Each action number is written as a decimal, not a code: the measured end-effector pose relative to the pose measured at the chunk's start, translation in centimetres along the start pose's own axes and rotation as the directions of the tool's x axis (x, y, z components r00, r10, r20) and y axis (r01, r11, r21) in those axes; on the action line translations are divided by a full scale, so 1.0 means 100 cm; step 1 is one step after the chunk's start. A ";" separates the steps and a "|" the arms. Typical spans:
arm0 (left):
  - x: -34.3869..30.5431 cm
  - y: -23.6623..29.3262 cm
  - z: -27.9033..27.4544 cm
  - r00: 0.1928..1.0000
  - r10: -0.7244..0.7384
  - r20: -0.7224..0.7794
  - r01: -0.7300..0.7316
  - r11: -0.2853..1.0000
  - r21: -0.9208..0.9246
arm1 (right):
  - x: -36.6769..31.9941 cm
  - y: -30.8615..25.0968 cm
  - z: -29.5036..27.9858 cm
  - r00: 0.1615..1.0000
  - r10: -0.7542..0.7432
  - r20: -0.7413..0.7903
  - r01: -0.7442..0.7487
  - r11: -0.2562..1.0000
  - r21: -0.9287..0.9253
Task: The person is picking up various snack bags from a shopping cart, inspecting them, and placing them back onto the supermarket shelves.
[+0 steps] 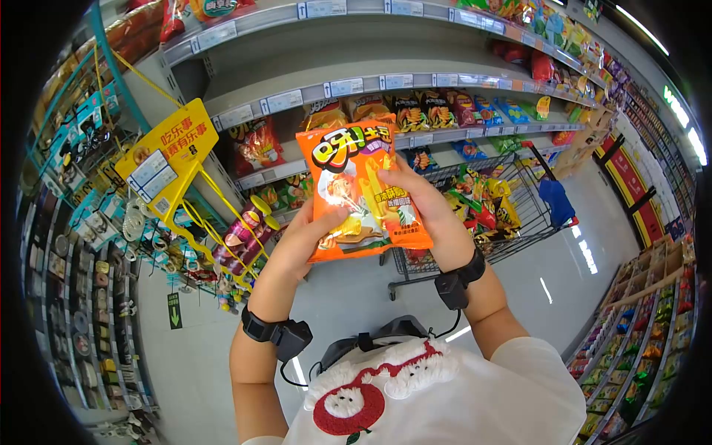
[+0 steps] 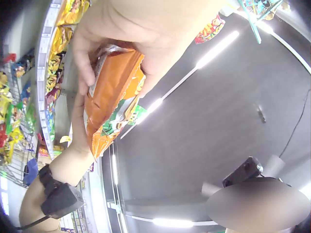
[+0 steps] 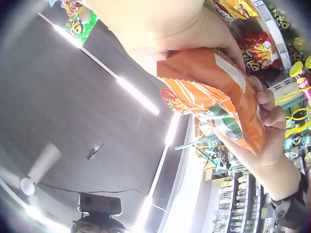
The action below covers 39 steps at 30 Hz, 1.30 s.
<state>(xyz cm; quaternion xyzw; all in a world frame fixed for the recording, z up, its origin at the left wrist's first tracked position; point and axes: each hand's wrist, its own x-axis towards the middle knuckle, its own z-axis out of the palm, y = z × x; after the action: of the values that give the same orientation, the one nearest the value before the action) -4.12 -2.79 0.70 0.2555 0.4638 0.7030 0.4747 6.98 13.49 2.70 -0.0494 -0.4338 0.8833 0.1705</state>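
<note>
An orange bag of potato snacks [image 1: 363, 194] is held upright before the chest, its printed front facing the head camera. My left hand [image 1: 302, 236] grips its lower left side, thumb across the front. On the right edge, my right hand [image 1: 424, 199] holds the bag with the thumb on the front and fingers behind. In the left wrist view the bag's bottom seam and orange back [image 2: 112, 92] show, with the left fingers bent round it. The right wrist view shows the bag [image 3: 214, 87] between both hands, left fingers [image 3: 272, 114] curled against its back.
Behind the bag stand store shelves [image 1: 311, 89] with several snack bags. A wire shopping cart [image 1: 482, 245] holding colourful bags stands at the right. A yellow sign [image 1: 169, 152] and yellow rack hang at the left. Grey floor [image 1: 200, 356] lies below.
</note>
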 end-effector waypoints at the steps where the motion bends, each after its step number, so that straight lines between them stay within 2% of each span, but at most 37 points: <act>1: 0.000 -0.001 -0.001 1.000 0.007 -0.001 -0.007 1.000 -0.001 | 0.001 0.000 0.001 1.000 0.012 -0.008 -0.012 1.000 0.004; 4: -0.005 0.003 0.000 1.000 0.021 0.008 -0.021 1.000 -0.002 | 0.008 0.002 0.001 0.999 0.030 0.015 -0.030 0.999 0.017; 7: -0.005 0.003 -0.010 0.998 0.028 -0.058 -0.027 0.999 0.030 | 0.013 0.008 0.002 0.998 0.061 0.028 -0.063 0.996 0.058; 8: -0.002 0.000 -0.018 0.999 0.019 -0.030 -0.021 0.997 -0.073 | 0.015 0.009 0.002 0.997 0.069 0.033 -0.072 0.994 0.084; 11: -0.008 0.010 -0.020 0.985 0.017 -0.170 -0.035 0.994 -0.102 | 0.015 0.009 0.010 0.995 0.086 0.047 -0.092 0.985 0.143; 16: -0.010 0.009 -0.027 0.986 0.056 -0.160 -0.055 0.998 0.009 | 0.021 0.013 0.002 0.994 0.102 0.025 -0.105 0.970 0.220; 19: -0.007 0.004 -0.027 0.971 0.188 -0.145 -0.184 0.982 0.041 | 0.014 0.009 0.011 0.994 0.098 0.048 -0.108 0.951 0.289; 21: -0.010 0.002 -0.023 0.945 0.304 -0.119 -0.270 0.933 0.238 | 0.008 0.011 0.014 0.993 0.089 0.077 -0.111 0.924 0.365; 23: -0.009 -0.003 -0.018 0.890 0.450 -0.069 -0.381 0.818 0.431 | 0.008 0.019 0.009 0.991 0.072 0.109 -0.114 0.886 0.449; 24: -0.016 0.000 -0.010 0.895 0.445 0.038 -0.417 0.800 0.431 | 0.009 0.024 0.009 0.993 0.074 0.096 -0.112 0.862 0.495; 27: -0.014 -0.012 0.000 0.836 0.543 0.081 -0.520 0.736 0.434 | 0.000 0.031 0.016 0.977 -0.007 0.215 -0.108 0.848 0.518; 28: -0.014 -0.014 0.003 0.870 0.491 0.049 -0.472 0.798 0.374 | 0.001 0.034 0.018 0.980 0.007 0.200 -0.105 0.871 0.480; 31: -0.017 -0.011 0.006 0.819 0.572 0.045 -0.489 0.654 0.577 | 0.006 0.047 0.023 0.988 0.042 0.148 -0.095 0.924 0.372; 33: -0.020 -0.005 0.008 0.770 0.638 0.021 -0.488 0.568 0.663 | 0.009 0.059 0.015 0.995 -0.032 0.091 0.015 0.983 0.182; 35: -0.027 0.006 0.018 0.670 0.742 -0.003 -0.556 0.504 0.661 | 0.008 0.062 0.014 0.996 -0.087 0.037 0.085 0.995 0.046; 36: -0.027 0.005 0.020 0.635 0.771 0.045 -0.571 0.429 0.700 | 0.007 0.061 0.015 0.998 -0.029 0.059 0.024 0.997 0.079; 39: -0.025 -0.002 0.022 0.531 0.823 0.205 -0.594 0.188 0.782 | 0.000 0.054 0.028 0.982 -0.062 0.179 0.007 0.956 0.295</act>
<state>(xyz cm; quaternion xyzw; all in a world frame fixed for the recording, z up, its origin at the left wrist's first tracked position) -1.25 -4.13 1.62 0.5237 0.6010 0.5875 -0.1393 4.92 8.38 0.21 0.0669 -0.3130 0.9354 0.1501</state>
